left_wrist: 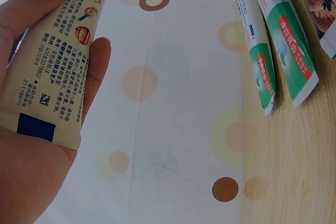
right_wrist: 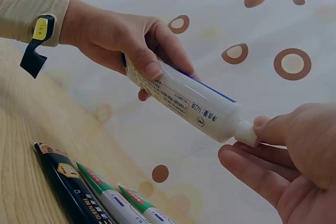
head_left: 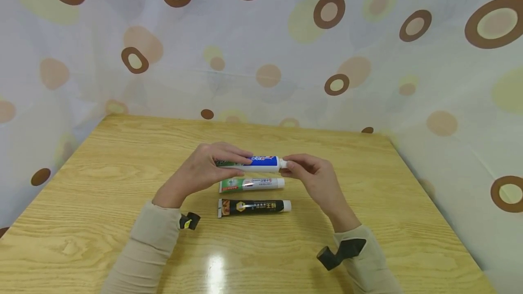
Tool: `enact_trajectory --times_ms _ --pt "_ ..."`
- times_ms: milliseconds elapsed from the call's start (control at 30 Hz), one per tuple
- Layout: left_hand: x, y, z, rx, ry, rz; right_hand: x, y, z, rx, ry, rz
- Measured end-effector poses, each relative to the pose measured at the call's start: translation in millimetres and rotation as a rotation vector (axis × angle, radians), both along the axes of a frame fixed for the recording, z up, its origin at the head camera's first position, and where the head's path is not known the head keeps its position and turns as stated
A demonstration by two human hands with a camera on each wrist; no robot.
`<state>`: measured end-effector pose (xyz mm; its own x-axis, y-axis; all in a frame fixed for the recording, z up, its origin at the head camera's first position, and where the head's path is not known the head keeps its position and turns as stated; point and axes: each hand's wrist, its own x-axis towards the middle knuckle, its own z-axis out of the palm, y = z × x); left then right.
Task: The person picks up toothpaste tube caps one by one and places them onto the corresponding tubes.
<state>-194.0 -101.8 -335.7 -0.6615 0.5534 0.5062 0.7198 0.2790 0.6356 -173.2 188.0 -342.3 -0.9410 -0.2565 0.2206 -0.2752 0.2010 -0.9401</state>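
A blue-and-white toothpaste tube [head_left: 264, 162] is held above the table in my left hand [head_left: 196, 169], thumb on one side and fingers on the other. The left wrist view shows the printed cream back of this toothpaste tube [left_wrist: 58, 72]. At its front end my right hand [head_left: 320, 185] pinches the white cap [right_wrist: 245, 134] between thumb and fingers. Below the hands, a green-and-white toothpaste tube [head_left: 251, 184] and a black toothpaste tube [head_left: 255, 207] lie side by side. Another, slimmer green-and-white tube [left_wrist: 254, 45] is mostly hidden behind the held one in the head view.
The tubes lie on a wood-grain table [head_left: 122, 162]. A white sheet with brown and yellow circles [head_left: 237, 80] hangs behind it and along both sides. Dark straps with small devices [head_left: 341, 253] are on both sleeves.
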Motion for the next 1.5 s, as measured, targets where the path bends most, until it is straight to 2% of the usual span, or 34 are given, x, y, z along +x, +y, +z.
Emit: enact_trajectory --times_ms 200,333,533,700,1000,1267,1500 --pt "0.4 0.4 1.4 -0.005 -0.026 0.0 0.4 0.6 0.4 0.054 0.062 -0.014" --pt "0.7 0.7 0.8 -0.008 -0.042 0.001 0.7 0.4 0.2 0.051 0.093 -0.003" --pt "0.7 1.3 -0.1 -0.003 -0.031 0.001 1.8 0.8 1.4 0.07 0.058 -0.018" --pt "0.0 1.8 -0.9 -0.005 -0.023 -0.001 2.0 0.6 1.8 0.035 0.007 -0.015" --pt "-1.0 2.7 -1.9 -0.005 -0.026 -0.002 -1.5 1.8 -1.5 0.02 -0.007 -0.004" --pt "-1.7 2.4 -2.9 0.001 -0.037 0.004 0.7 1.2 2.1 0.101 0.081 0.0" --pt "-1.9 2.8 -3.3 0.005 -0.046 0.003 1.6 1.6 2.8 0.114 0.058 -0.019"
